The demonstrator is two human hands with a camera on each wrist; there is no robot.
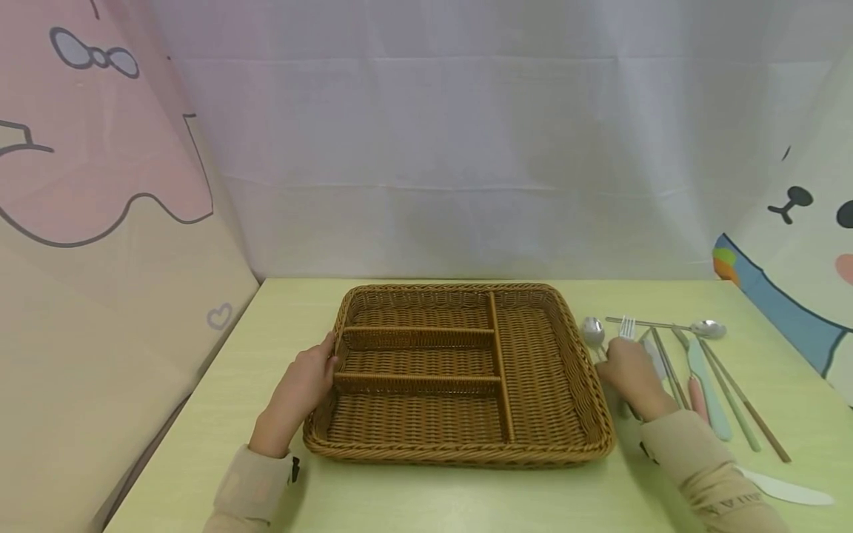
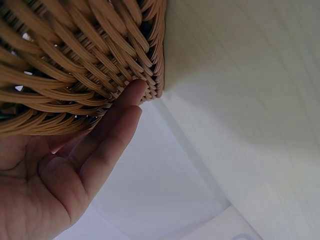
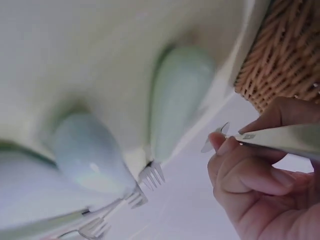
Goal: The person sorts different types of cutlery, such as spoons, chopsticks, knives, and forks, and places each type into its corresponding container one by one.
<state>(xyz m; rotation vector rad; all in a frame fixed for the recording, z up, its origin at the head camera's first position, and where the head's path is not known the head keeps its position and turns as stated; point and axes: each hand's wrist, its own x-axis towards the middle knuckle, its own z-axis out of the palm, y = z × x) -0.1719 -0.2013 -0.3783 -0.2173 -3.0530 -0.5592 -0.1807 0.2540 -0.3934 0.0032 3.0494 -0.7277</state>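
Note:
A brown wicker basket [image 1: 460,453] with dividers stands on the table. My left hand [image 1: 300,389] holds its left side, the thumb at the rim; in the left wrist view, fingers [image 2: 112,150] lie along the woven outer wall. Just right of the basket, my right hand [image 1: 629,374] is low over the cutlery. In the right wrist view it pinches a spoon [image 3: 280,140] by its pale handle, the small bowl showing past the fingertips. The spoon's bowl [image 1: 593,331] also shows in the head view. A fork [image 1: 627,328] lies just beyond that hand.
Farther right lie another spoon [image 1: 708,329], a green-handled knife [image 1: 709,392], a pink handle [image 1: 697,400], chopsticks [image 1: 746,392] and a white handle [image 1: 789,488]. Several forks, one with a pale green handle [image 3: 182,95], show in the right wrist view. A white curtain [image 1: 433,163] hangs behind.

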